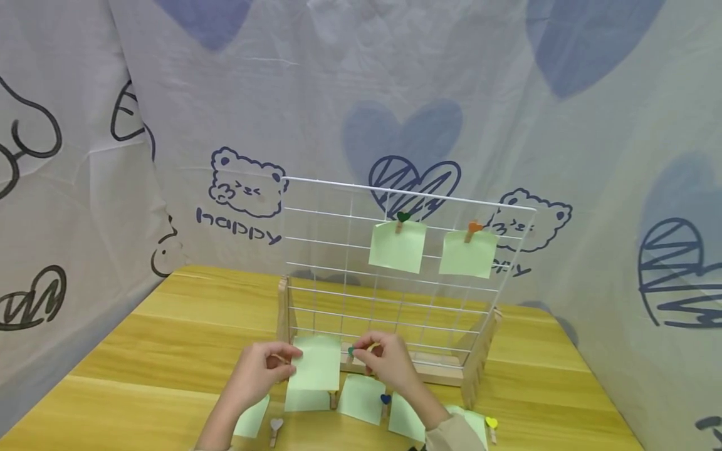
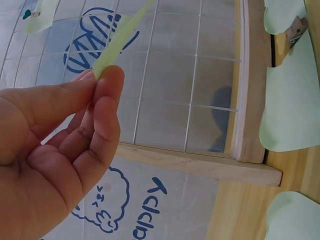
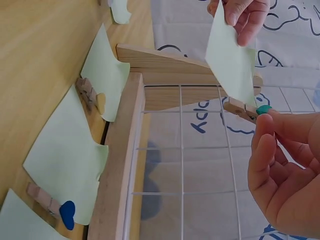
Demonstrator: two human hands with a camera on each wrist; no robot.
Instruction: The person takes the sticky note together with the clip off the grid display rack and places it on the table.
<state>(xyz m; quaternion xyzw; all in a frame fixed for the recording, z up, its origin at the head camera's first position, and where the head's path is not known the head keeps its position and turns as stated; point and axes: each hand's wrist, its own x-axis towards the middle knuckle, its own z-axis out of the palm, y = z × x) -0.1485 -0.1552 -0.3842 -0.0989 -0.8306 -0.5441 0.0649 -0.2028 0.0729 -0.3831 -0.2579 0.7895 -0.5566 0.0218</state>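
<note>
In my left hand [image 1: 265, 374] I pinch a pale green sticky note [image 1: 317, 363] by its left edge, thumb on one face and fingers behind. The left wrist view shows the note nearly edge-on between thumb and forefinger. My right hand [image 1: 389, 362] pinches a small wooden clothespin [image 3: 241, 109] by its teal heart end, just right of the note. Behind both hands stands a white wire grid [image 1: 389, 300] in a wooden base [image 1: 437, 374]. On its upper right hang two notes, one under a green heart clothespin [image 1: 402, 220], one under an orange clothespin [image 1: 473, 230].
Along the table front lie several more green notes [image 1: 361, 398] with clothespins among them: a blue heart one [image 3: 52, 205], a white heart one [image 1: 275, 431] and a yellow heart one [image 1: 492, 428]. A printed cloth [image 1: 316, 119] hangs behind the wooden table [image 1: 146, 351].
</note>
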